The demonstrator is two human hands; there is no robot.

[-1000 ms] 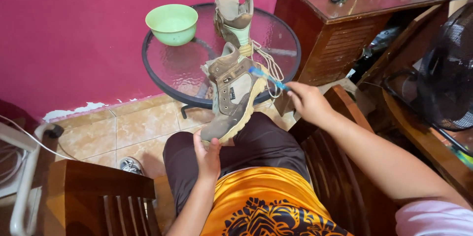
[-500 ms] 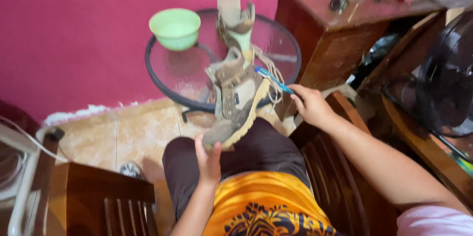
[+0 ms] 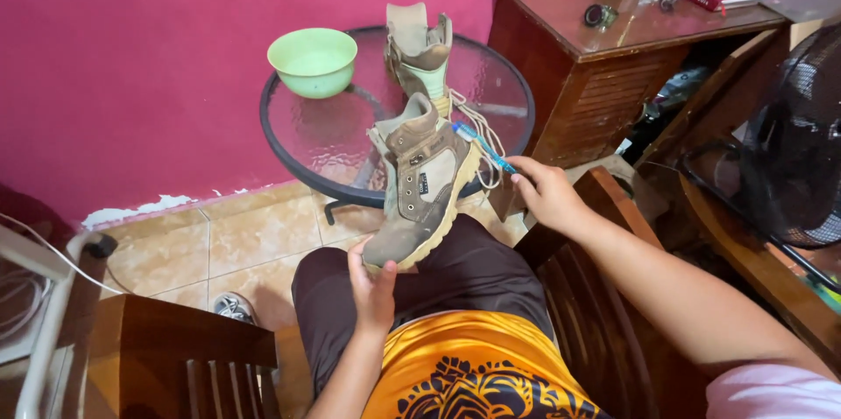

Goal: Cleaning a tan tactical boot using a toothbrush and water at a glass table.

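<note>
Two grips: left hand (image 3: 372, 289) grasps boot (image 3: 419, 184) (toe), right hand (image 3: 545, 194) toothbrush (image 3: 484, 147).

left hand (image 3: 372, 292) gripping boot (image 3: 422, 187) toe, right hand (image 3: 547, 196) holding toothbrush (image 3: 484, 147)

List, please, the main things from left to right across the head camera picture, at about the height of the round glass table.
Green bowl → boot held in the left hand, the boot → blue toothbrush → right hand → wooden cabinet → black fan.
</note>
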